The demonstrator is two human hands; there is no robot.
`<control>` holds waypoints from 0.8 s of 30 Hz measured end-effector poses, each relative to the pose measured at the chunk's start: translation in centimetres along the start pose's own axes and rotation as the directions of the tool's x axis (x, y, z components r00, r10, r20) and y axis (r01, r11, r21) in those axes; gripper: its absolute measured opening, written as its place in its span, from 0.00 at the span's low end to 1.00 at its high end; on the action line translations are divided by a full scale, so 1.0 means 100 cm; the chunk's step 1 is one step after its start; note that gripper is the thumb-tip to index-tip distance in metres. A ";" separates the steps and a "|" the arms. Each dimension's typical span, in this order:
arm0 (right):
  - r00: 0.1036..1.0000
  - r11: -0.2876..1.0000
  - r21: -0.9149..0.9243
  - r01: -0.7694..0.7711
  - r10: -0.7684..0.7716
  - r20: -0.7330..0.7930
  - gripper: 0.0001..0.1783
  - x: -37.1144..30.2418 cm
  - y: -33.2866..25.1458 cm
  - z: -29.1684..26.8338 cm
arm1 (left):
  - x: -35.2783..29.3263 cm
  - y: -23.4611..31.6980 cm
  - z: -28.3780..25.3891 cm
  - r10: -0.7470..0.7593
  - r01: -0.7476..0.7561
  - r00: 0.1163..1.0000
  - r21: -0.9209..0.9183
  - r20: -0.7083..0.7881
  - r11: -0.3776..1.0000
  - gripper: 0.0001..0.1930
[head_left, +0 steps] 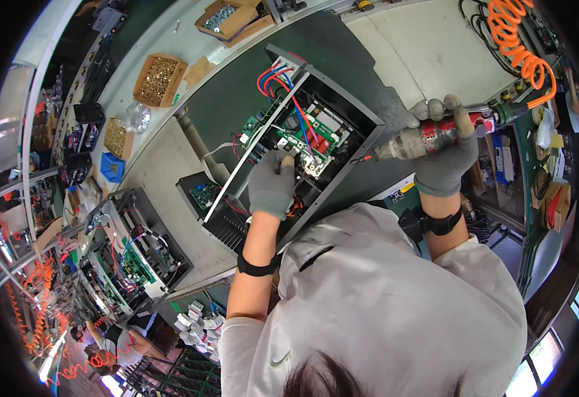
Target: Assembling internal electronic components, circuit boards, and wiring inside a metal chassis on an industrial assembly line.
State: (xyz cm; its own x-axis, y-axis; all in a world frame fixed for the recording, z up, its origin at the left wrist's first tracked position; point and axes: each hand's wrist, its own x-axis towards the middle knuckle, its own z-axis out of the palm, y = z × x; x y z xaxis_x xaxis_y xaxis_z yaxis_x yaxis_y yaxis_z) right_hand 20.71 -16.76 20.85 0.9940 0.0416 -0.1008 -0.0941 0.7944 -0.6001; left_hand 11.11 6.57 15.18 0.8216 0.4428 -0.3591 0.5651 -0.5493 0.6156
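An open dark metal housing (pixel 342 92) lies at an angle on the bench, with a green circuit board (pixel 334 122) and red and blue wires inside. My left hand (pixel 273 182), in a grey glove, is over the board's near edge; its fingers are curled together, and anything between them is hidden. Gripped in my right hand (pixel 447 155), also gloved, is a red and grey air screwdriver (pixel 402 143). The tool lies nearly level, its bit pointing left at the housing's right edge, apart from the board. An orange coiled hose (pixel 534 69) is attached to its rear end.
Cardboard boxes of small metal fasteners (pixel 159 81) and a blue bin (pixel 111 167) stand along the back left. A second open housing (pixel 137 255) with boards sits at the left. Farther lower left, another person (pixel 121 344) is nearby. Black cables (pixel 481 33) hang at the upper right.
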 end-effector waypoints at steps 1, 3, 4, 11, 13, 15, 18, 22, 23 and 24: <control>1.000 1.000 -0.002 -0.004 0.004 -0.005 0.09 0.000 -0.001 -0.002 | 0.000 0.002 -0.005 -0.060 0.059 0.997 0.021 0.056 0.998 0.12; 0.999 1.000 -0.017 0.022 -0.022 -0.030 0.09 0.000 -0.001 -0.003 | -0.004 0.001 -0.006 -0.011 0.006 0.998 0.091 0.056 0.996 0.11; 0.999 1.000 -0.016 0.017 -0.017 -0.032 0.09 0.000 0.001 -0.003 | -0.006 0.004 -0.002 -0.016 0.011 0.998 0.093 0.056 0.996 0.11; 0.995 0.997 -0.046 -0.057 0.054 -0.081 0.07 -0.002 0.011 0.003 | 0.015 0.046 0.016 -0.218 0.019 0.952 0.666 0.216 0.746 0.14; 0.995 0.997 -0.041 -0.068 0.065 -0.073 0.07 -0.001 0.011 0.002 | 0.015 0.047 0.021 -0.207 0.016 0.956 0.666 0.210 0.746 0.14; 0.998 0.998 -0.041 -0.055 0.053 -0.042 0.07 -0.001 0.009 0.000 | 0.015 0.048 0.026 -0.186 -0.001 0.960 0.666 0.210 0.746 0.14; 0.999 0.997 -0.082 -0.014 0.010 -0.049 0.08 0.002 0.003 -0.006 | 0.012 0.046 0.034 -0.157 -0.033 0.961 0.657 0.228 0.753 0.13; 0.980 0.969 -0.194 0.151 -0.173 -0.099 0.09 0.030 -0.014 -0.032 | 0.011 0.045 0.038 -0.203 0.046 0.963 0.635 0.177 0.771 0.12; 0.956 0.919 -0.331 0.213 -0.266 -0.124 0.10 0.039 -0.021 -0.045 | 0.009 0.051 0.036 -0.193 0.046 0.967 0.632 0.166 0.774 0.13; 0.923 0.848 -0.462 0.261 -0.359 -0.137 0.11 0.051 -0.026 -0.059 | 0.006 0.056 0.031 -0.184 0.048 0.971 0.628 0.153 0.776 0.13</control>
State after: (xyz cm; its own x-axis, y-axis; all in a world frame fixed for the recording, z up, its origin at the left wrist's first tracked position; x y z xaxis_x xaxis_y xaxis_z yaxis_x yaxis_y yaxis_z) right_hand 25.67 -22.20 17.23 0.9439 -0.3300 0.0138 0.1545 0.4043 -0.9015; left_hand 15.01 1.57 16.16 0.7055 0.4224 -0.5690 0.5255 -0.8506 0.0200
